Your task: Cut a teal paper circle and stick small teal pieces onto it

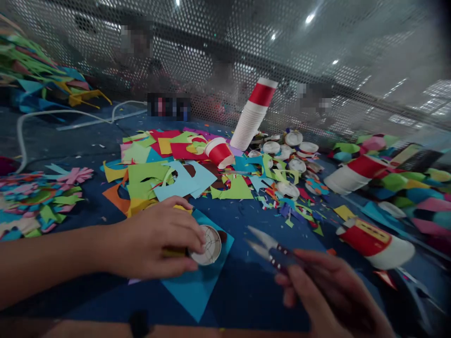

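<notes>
My left hand is closed at the rim of a round white paper cup bottom with thin dark lines drawn on it. The disc lies on a sheet of blue paper, with a small dark brown piece showing at its right edge. To the right, my right hand grips a pair of thread snips. Their blades stand apart, pointing up and left toward the blue paper without touching it. Part of the snips' handle is hidden by the fingers.
Coloured paper scraps spread ahead, with a leaning stack of paper cups behind. Several cut cup bottoms lie at right, near more red-and-white cups. Paper flowers lie left; a white cable runs behind them.
</notes>
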The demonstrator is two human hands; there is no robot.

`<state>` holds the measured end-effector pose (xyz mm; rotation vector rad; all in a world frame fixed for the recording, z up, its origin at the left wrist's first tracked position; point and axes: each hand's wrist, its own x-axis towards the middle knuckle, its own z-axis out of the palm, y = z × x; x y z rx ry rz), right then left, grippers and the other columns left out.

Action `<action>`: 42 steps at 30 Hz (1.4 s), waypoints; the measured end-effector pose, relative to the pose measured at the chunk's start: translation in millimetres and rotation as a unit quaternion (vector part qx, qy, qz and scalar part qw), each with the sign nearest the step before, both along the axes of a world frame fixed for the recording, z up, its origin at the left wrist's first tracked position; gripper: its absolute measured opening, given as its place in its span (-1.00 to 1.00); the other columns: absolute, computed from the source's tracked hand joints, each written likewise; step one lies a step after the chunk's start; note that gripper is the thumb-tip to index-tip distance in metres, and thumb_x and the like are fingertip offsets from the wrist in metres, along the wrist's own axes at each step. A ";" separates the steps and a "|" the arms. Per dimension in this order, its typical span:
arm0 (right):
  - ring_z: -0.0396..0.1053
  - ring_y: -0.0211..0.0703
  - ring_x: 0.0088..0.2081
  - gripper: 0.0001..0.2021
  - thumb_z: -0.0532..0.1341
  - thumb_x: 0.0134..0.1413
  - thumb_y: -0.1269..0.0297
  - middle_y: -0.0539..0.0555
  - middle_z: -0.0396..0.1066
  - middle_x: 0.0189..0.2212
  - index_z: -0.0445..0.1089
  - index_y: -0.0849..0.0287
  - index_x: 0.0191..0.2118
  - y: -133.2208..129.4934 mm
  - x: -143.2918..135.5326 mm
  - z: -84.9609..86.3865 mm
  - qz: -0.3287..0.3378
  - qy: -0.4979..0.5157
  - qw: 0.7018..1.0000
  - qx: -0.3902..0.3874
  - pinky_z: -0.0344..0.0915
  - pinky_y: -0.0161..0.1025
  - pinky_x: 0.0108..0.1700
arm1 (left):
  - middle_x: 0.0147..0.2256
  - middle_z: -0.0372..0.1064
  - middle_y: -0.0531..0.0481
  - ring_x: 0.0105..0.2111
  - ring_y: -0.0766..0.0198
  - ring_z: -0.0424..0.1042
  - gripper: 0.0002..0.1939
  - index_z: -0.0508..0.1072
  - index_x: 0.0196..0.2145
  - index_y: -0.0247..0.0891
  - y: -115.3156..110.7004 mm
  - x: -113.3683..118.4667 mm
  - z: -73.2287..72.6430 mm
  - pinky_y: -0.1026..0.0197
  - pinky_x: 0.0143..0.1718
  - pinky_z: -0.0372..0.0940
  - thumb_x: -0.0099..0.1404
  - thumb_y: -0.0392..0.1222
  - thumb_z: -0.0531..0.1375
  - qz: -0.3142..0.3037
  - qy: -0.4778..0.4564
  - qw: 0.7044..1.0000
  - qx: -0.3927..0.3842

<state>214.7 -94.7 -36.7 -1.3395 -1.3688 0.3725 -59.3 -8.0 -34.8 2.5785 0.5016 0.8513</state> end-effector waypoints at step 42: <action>0.53 0.01 -0.28 -0.54 0.49 -0.28 0.03 0.04 0.55 -0.38 0.48 0.14 -0.22 137.1 -32.9 41.4 0.332 0.245 0.904 -0.108 0.47 -0.14 -0.22 | 0.20 0.14 -0.39 0.13 -0.18 0.28 0.15 0.01 0.28 -0.18 43.8 41.4 30.4 -0.13 -0.04 0.33 -0.18 -0.07 0.51 0.222 -0.279 0.903 -0.239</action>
